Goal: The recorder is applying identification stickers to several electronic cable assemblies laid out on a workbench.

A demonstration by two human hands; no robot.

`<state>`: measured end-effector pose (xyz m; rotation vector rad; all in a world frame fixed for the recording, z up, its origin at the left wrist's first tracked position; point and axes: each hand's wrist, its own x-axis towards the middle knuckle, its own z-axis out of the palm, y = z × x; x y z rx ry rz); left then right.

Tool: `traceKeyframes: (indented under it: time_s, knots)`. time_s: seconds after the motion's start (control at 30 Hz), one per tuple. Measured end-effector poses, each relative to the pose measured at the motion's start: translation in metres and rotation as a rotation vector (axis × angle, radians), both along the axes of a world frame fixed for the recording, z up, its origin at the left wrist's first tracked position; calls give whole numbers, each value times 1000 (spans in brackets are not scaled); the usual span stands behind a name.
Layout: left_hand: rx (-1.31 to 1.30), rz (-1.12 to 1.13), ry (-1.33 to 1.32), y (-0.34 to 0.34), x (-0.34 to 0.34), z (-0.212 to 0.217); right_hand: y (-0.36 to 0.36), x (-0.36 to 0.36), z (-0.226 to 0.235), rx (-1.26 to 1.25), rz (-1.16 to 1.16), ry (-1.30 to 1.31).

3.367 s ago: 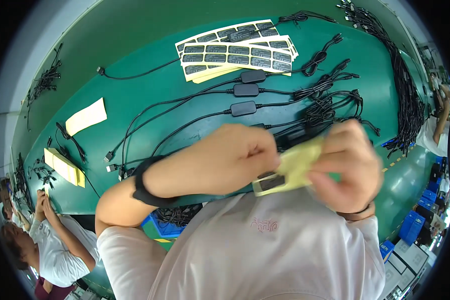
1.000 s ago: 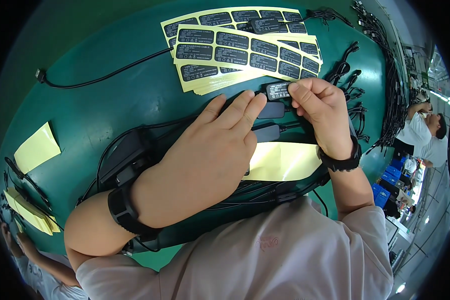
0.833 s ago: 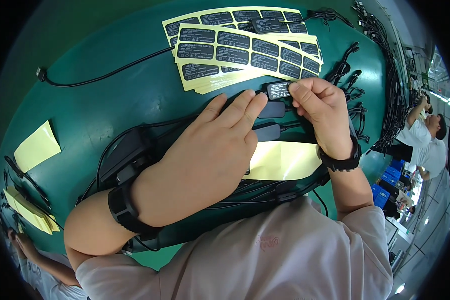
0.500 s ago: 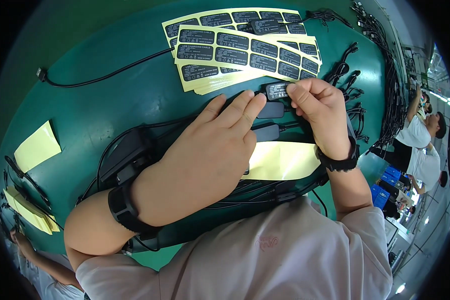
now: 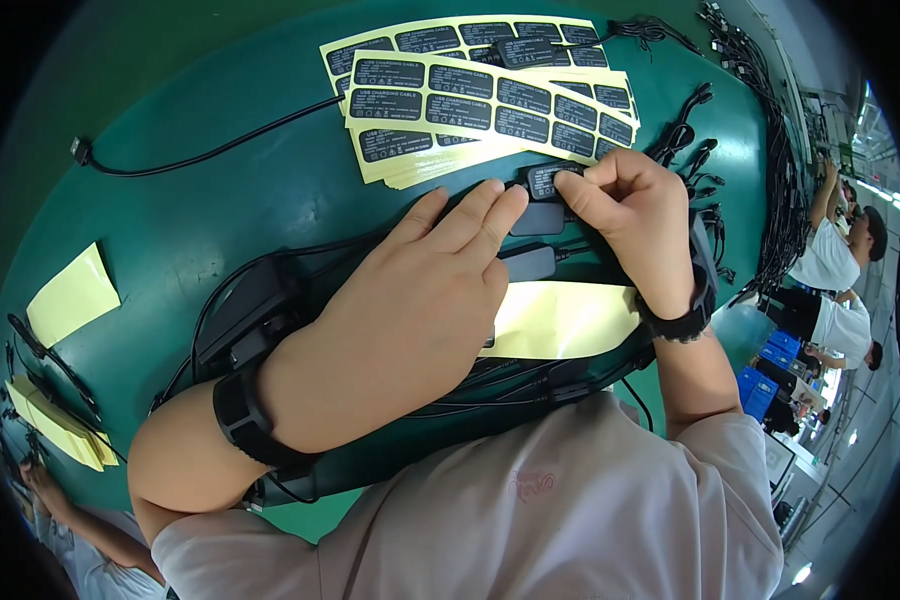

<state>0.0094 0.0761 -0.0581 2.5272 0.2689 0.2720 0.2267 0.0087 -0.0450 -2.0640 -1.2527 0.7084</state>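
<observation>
My left hand [image 5: 410,290] lies palm down with its fingers stretched out. Its fingertips rest by the left end of a small black cable box [image 5: 542,183], which bears a printed black label. The thumb of my right hand [image 5: 635,205] presses on the right part of that label, the other fingers curled in behind; their tips are hidden. Just below lie two more cable boxes, a nearer plain one [image 5: 537,219] and another plain one [image 5: 530,262]. A yellow backing strip [image 5: 570,320] is partly under my left hand.
Sheets of black labels [image 5: 460,95] overlap at the back of the green table [image 5: 190,210], with a boxed cable [image 5: 525,51] across them. Bundled black cables [image 5: 785,200] line the right edge. A yellow paper [image 5: 73,293] lies left. Another person's arm [image 5: 85,520] shows lower left.
My right thumb has slid left from the label's edge further onto its face. My left hand has barely moved.
</observation>
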Motion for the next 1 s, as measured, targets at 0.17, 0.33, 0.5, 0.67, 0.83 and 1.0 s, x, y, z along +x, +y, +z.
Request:
traceKeyframes:
  time_s: [0.17,0.33,0.5,0.67,0.83,1.0]
  knots:
    - [7,-7,-3,0,-1,0,3,15,8,-214,-15,-199]
    - [-9,-2,-13,-1,0,-1,1,17,13,-151,-120,187]
    - [-17,7,-50,-1,-1,-4,-4,7,4,-35,75,-270]
    - [12,-12,-41,1,2,0,5,11,3,-172,33,-215]
    - [-397,125,-214,12,1,21,-17,-9,63,187,137,-267]
    - [-993,278,-72,6,-2,33,-50,-45,85,398,614,-643]
